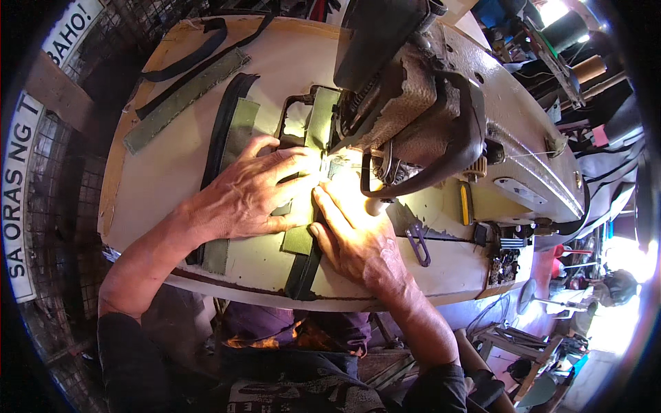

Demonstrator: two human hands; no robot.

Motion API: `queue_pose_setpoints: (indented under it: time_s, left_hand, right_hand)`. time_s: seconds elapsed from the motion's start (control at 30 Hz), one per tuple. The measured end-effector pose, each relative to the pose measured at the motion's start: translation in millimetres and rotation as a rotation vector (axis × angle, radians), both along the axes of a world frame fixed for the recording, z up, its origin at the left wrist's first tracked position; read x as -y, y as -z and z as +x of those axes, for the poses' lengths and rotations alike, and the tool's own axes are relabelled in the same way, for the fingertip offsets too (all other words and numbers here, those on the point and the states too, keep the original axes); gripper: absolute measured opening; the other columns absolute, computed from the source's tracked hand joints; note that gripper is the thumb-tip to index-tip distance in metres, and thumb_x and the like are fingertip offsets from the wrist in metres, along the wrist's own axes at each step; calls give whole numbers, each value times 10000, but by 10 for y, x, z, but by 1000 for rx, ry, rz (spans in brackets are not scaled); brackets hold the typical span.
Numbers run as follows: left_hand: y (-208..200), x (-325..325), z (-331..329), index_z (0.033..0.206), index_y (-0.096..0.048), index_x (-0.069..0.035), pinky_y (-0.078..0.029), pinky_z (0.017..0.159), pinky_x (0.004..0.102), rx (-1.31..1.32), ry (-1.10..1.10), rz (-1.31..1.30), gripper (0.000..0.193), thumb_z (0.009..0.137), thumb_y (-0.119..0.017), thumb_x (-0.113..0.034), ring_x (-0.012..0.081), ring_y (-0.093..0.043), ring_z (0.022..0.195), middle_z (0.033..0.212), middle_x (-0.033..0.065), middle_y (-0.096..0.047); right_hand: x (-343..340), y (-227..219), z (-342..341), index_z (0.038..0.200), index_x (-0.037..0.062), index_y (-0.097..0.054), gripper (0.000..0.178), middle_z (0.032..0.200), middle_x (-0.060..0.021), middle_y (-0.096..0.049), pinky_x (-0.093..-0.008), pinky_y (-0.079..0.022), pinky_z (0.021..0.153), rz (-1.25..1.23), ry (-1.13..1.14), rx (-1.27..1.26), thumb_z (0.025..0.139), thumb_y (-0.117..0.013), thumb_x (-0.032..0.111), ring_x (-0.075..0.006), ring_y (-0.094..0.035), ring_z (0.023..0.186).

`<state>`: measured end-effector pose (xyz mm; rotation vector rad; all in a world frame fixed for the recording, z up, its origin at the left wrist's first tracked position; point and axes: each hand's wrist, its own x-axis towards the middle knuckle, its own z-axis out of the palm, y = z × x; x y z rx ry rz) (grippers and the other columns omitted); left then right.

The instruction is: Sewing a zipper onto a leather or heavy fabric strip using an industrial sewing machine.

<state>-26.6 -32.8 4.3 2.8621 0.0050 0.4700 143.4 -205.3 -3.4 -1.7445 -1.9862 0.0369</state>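
A green fabric strip (pixel 299 239) runs under the presser foot of a dark sewing machine (pixel 413 103). Beneath it lies a black strip (pixel 303 274), perhaps a zipper, whose lower end sticks out toward me. My left hand (pixel 244 196) rests flat across the green strip with its fingers spread, left of the needle. On the strip's right edge, my right hand (pixel 361 244) presses with straight fingers, fingertips close to the needle and thumb apart. The lamp's glare washes out the needle area, and the fingers hide part of the strip.
Left of my hands lie another green strip (pixel 240 127) and a black strip (pixel 224 138). More strips (pixel 186 100) lie at the far left. Purple thread snips (pixel 418 245), a yellow-and-black cutter (pixel 467 203) and a cluster of small metal parts (pixel 505 265) are on the right.
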Motion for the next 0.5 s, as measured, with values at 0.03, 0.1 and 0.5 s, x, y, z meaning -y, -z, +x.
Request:
queue_pose_setpoints:
  time_s: [0.03, 0.1, 0.5]
  left_hand:
    - [-3, -1, -5, 1243, -666, -84, -364, 1136, 503, -26, -2, 5, 446, 899, -738, -359, 230, -543, 1311, 1334, 91, -593]
    - [-1, -5, -3, 1234, -667, -80, -364, 1136, 504, -16, -2, 3, 437, 901, -736, -355, 233, -539, 1316, 1335, 92, -591]
    - [-38, 117, 11, 1295, -648, -23, -394, 1103, 491, 11, -48, -18, 457, 916, -707, -272, 253, -535, 1354, 1355, 119, -624]
  right_hand:
    - [-1, -3, -3, 1323, -11, -599, 458, 961, -151, -659, -443, -509, 781, 6, 1, -18, 943, -701, 224, -305, -639, 853]
    - [9, -13, -10, 1329, -11, -596, 462, 945, -149, -657, -441, -508, 781, 12, -3, -38, 943, -700, 221, -305, -638, 844]
    - [19, 9, 31, 1144, 29, -678, 297, 1009, -125, -689, -449, -527, 745, 97, -19, 37, 871, -714, 139, -296, -656, 841]
